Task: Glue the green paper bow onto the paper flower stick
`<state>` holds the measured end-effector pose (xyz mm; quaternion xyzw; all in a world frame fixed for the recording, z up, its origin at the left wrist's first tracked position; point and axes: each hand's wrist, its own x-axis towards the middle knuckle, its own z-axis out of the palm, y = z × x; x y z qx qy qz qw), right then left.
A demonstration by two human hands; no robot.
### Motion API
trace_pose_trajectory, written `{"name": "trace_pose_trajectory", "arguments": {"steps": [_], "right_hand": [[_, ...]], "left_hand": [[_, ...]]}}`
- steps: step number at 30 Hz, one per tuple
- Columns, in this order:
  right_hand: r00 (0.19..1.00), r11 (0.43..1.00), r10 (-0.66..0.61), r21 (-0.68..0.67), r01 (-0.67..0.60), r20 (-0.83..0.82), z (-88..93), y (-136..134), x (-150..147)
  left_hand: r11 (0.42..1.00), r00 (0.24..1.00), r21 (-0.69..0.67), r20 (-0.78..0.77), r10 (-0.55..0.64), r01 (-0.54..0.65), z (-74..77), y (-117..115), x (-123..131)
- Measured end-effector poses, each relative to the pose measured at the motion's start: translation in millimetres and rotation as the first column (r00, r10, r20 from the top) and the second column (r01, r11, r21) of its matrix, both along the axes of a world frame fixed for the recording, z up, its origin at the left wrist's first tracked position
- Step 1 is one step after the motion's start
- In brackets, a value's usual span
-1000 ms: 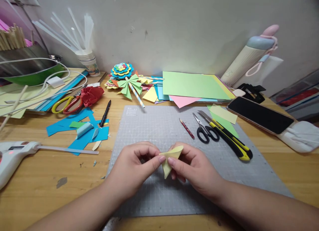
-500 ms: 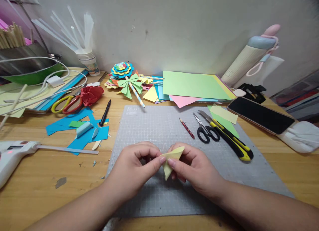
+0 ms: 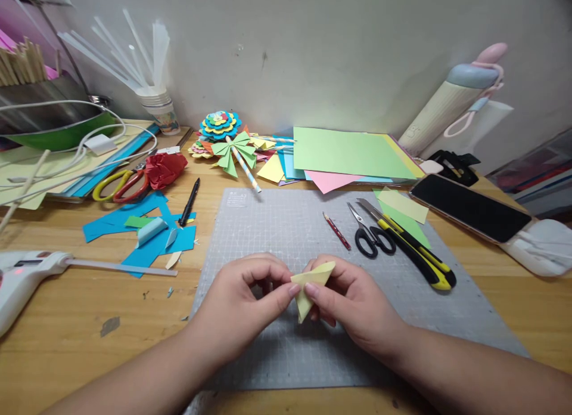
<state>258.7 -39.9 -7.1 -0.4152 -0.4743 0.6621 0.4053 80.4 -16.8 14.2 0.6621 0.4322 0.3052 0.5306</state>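
Note:
A small folded piece of pale yellow paper point(image 3: 308, 279) is held up between my two hands, above the grey cutting mat point(image 3: 268, 224). My left hand point(image 3: 252, 302) pinches its left edge between thumb and index finger. On the other side my right hand point(image 3: 346, 296) grips it, thumb on the front face and fingers behind, partly hidden. One flap points up to the right and a narrow tip points down. Beyond my right hand lie a short red pencil point(image 3: 336, 231), black-handled scissors point(image 3: 372, 236) and a yellow-and-black utility knife point(image 3: 411, 248).
At left are a white glue gun point(image 3: 31, 278), blue paper scraps point(image 3: 152, 248), a black pen point(image 3: 189, 201) and red-and-yellow-handled scissors point(image 3: 120, 185). Paper flowers point(image 3: 220, 126) and green paper sheets point(image 3: 348, 152) sit by the wall. A phone point(image 3: 469, 209) lies at right.
Both hands still hold the yellow paper in nearly the same place. The view has shifted very slightly, and the paper's flap is turned a little.

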Motion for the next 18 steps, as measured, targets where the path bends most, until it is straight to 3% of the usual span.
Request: {"name": "trace_pose_trajectory", "arguments": {"steps": [9, 18], "right_hand": [[0.999, 0.999, 0.031, 0.028, -0.032, 0.03, 3.7, 0.7, -1.0], [0.996, 0.996, -0.087, -0.01, 0.087, -0.013, -1.1, 2.5, 1.7]], "left_hand": [[0.998, 0.999, -0.06, -0.024, -0.035, 0.034, 0.4, -1.8, 0.8], [1.0, 0.997, -0.022, -0.077, -0.002, 0.0, 2.9, -0.7, -0.3]]}}
